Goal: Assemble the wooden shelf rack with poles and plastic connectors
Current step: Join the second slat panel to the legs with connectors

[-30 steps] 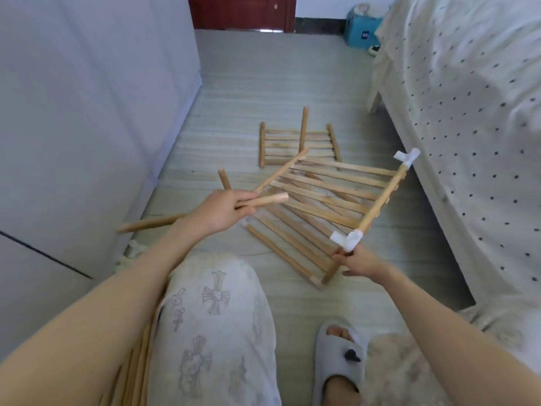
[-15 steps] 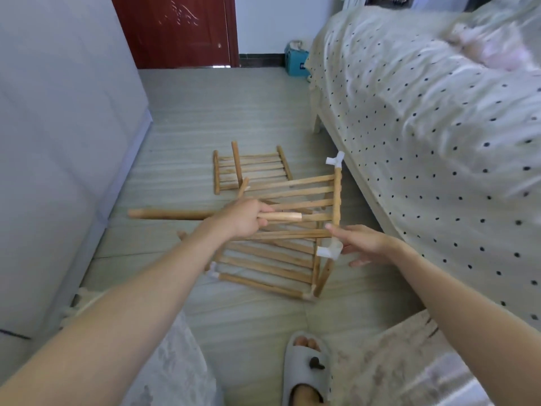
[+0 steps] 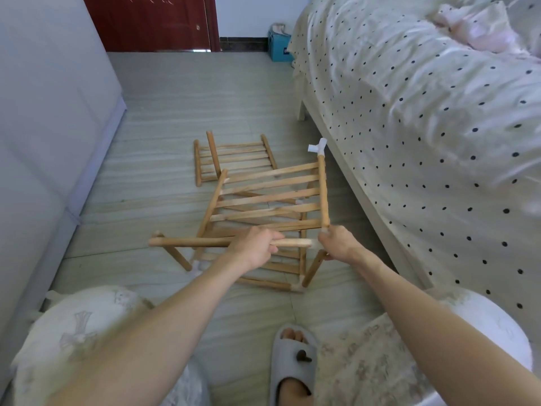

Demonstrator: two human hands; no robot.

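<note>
Now left hand (image 3: 257, 247) curls round long round wooden pole (image 3: 205, 242), axis level, left-to-right, tip pointing at white plastic corner connector (image 3: 314, 244). Right hand (image 3: 336, 243) pinches connector at near corner of slatted wooden shelf panel (image 3: 269, 200), tilted above floor. Tip at socket; seating unclear.

Pale grey striped plank floor (image 3: 181, 92) runs to a far dark red wooden door (image 3: 152, 22). A cream dotted bed (image 3: 424, 118) fills the right; a smooth grey wall (image 3: 44, 112) the left.
</note>
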